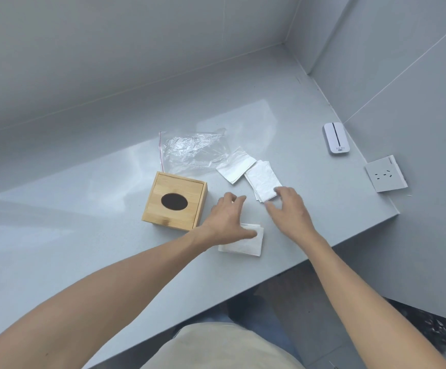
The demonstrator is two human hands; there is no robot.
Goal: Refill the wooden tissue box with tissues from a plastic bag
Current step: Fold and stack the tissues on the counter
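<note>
The wooden tissue box [174, 200] stands on the grey counter, its lid on and its dark oval slot facing up. Behind it lies the clear plastic bag [192, 150], flat, with a red strip along its left edge. Three stacks of white tissues lie to the right: one [235, 168] by the bag, one [263, 179] beside it, and one [246, 245] near the front edge. My left hand [227, 217] hovers open above the near stack, just right of the box. My right hand [288, 206] is open, its fingertips touching the near end of the middle stack.
The grey counter [83, 249] meets grey walls at the back and right; its front edge runs diagonally at the lower right. A small white device [335, 138] lies near the right wall. A wall socket [385, 173] is mounted just beyond it.
</note>
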